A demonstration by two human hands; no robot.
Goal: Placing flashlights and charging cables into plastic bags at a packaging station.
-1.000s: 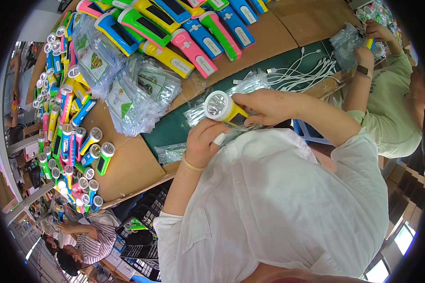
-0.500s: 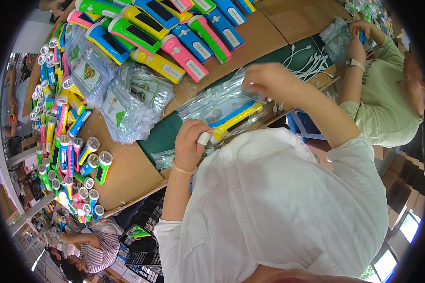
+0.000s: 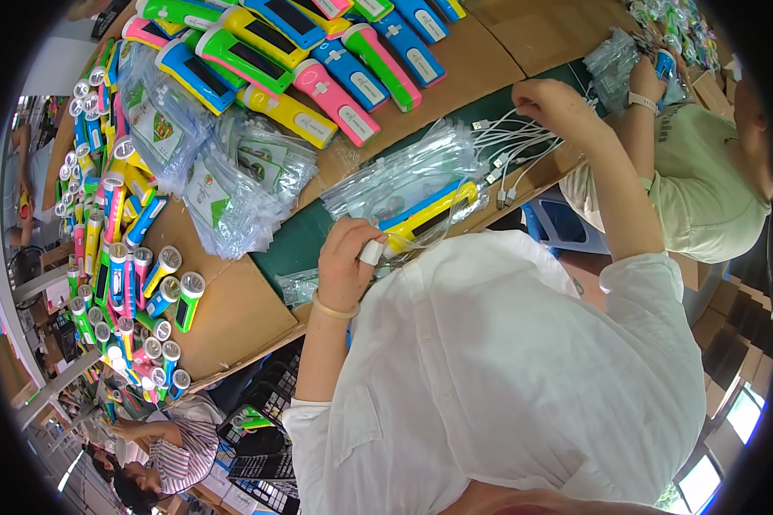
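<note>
One bagged flashlight [image 3: 431, 211] extends rightward from the left hand [image 3: 345, 259].

A loose white shirt [image 3: 507, 360] fills the lower middle of the frame, its cloth thin, plain and softly creased. A buttoned placket [image 3: 434, 356] with small pale buttons runs down its front, and a stitched patch pocket [image 3: 355, 433] of the same white sits toward the lower left. The sleeves are short and wide, the left sleeve [image 3: 309, 446] at lower left and the right sleeve [image 3: 640, 287] right of centre. A thin, pale beige band [image 3: 335, 310] circles the left wrist, and a white wrap [image 3: 371, 251] covers part of one digit on the left hand [image 3: 345, 262].
</note>
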